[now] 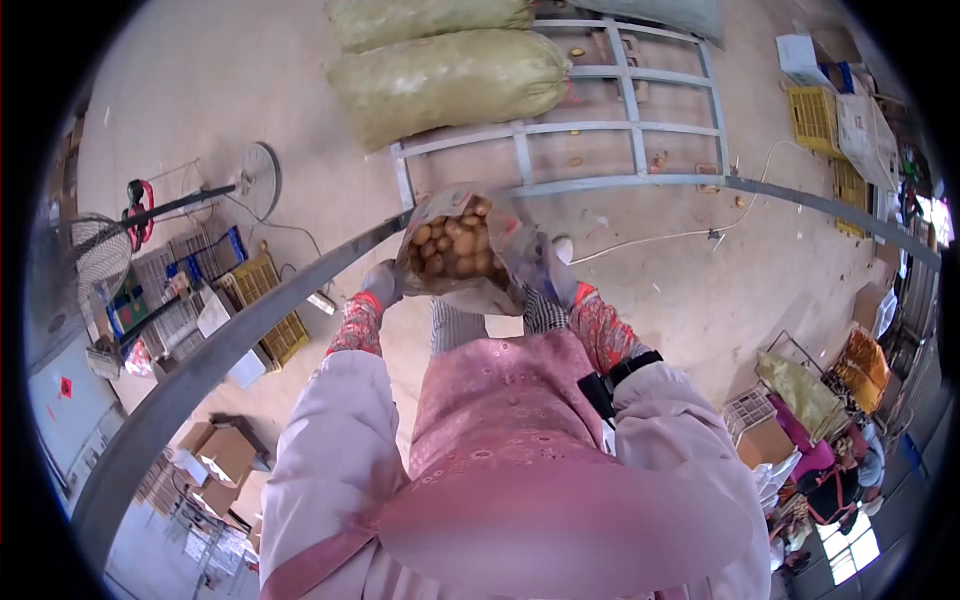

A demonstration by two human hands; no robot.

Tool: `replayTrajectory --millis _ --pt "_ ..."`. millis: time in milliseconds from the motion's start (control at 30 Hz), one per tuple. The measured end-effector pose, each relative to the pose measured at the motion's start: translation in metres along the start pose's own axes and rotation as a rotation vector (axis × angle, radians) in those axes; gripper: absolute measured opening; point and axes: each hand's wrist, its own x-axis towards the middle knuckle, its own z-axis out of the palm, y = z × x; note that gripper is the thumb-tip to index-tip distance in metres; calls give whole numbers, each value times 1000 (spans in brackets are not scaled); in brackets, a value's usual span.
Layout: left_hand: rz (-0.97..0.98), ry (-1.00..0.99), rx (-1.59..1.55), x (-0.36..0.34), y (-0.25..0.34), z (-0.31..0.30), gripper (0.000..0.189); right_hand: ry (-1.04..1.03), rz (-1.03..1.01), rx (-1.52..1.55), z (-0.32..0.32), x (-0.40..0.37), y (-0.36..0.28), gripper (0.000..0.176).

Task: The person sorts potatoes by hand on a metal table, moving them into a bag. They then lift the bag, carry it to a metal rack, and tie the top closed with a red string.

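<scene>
An open bag (483, 300) full of round brown potatoes (460, 240) is held up in front of my legs, its mouth facing upward toward me. My left hand (382, 283), in a grey glove, grips the bag's left side. On the opposite side, my right hand (558, 272), also gloved, is closed on the bag's right edge. The fingers of both hands are partly hidden by the bag. Red patterned cuffs cover both wrists, and a dark band is around the right forearm.
Ahead, a grey metal frame (640, 128) lies on the floor with large full sacks (450, 85) on its left part. Yellow crates (270, 310) and a fan (262, 180) stand left. A cable (650, 237) crosses the floor. Cardboard boxes, more crates and people are at right.
</scene>
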Motion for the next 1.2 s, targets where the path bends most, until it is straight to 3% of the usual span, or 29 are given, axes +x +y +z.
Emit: replayTrajectory --millis 33,67,167,200,267,300,367,400,433,500,533,567,633,667,700,767,800,833,900,933,967,1033,1100,1167,1200 --pt "-38 -1 -106 1 4 -1 32 -103 -143 168 20 5 -11 63" --pt "5 -17 102 -4 10 -4 32 -102 -129 159 28 17 -22 63" --pt "72 -111 186 13 -10 -17 31 -49 27 508 67 37 -50 51" --pt "58 -115 177 10 -17 -20 31 116 -41 124 97 28 -68 43" --pt "110 -163 -219 -8 -22 -18 34 -531 175 370 67 58 -66 37" --pt "109 -164 -231 -17 -24 -18 34 -826 307 402 51 73 -64 35" --pt "54 -288 -913 -32 -32 -25 40 -50 12 -765 80 35 -84 35" --pt "364 -274 -753 -12 -58 -22 42 -84 -124 -822 74 35 -81 31" --pt "662 -210 -616 9 -84 -18 45 -79 -125 -825 81 22 -93 31" --pt "1355 242 73 1 -69 -23 63 -121 -88 -901 116 -26 -135 30" --pt "1350 229 -14 10 -80 -17 42 -66 -93 -1000 135 -46 -151 32" --pt "1350 229 -22 0 -71 -19 42 -64 -91 -1006 132 -52 -152 32" --pt "603 -479 -1094 -44 -29 -28 30 -30 -3 -1020 122 -55 -161 35" --pt "391 -280 -1237 -65 -14 -23 39 -13 66 -843 122 -57 -161 35" --pt "389 -260 -1246 -71 -9 -29 39 15 130 -666 122 -59 -161 36" --pt "465 -369 -814 -78 -9 -35 24 -60 142 -561 105 -54 -161 33" --pt "338 -89 -694 -81 -6 -21 20 -90 149 -530 96 -49 -167 32" --pt "330 -79 -692 -100 11 -7 20 -106 14 -902 88 -47 -171 30" --pt "448 243 -614 -152 56 25 34 -107 -286 -1608 76 -52 -168 27" --pt "635 176 -288 -163 62 49 46 -143 -108 -1524 91 -60 -185 29" --pt "819 107 34 -168 68 67 60 -128 -113 -1522 105 -67 -200 29" --pt "719 -19 50 -194 95 75 68 -144 -7 -1287 129 -88 -209 31" --pt "654 -148 91 -191 117 72 76 -213 -186 -1033 141 -87 -188 32" --pt "677 -68 101 -178 120 63 80 -370 -534 -1182 178 -90 -160 35" --pt "789 -323 -144 -159 103 65 75 -399 -707 -1342 195 -86 -142 37"
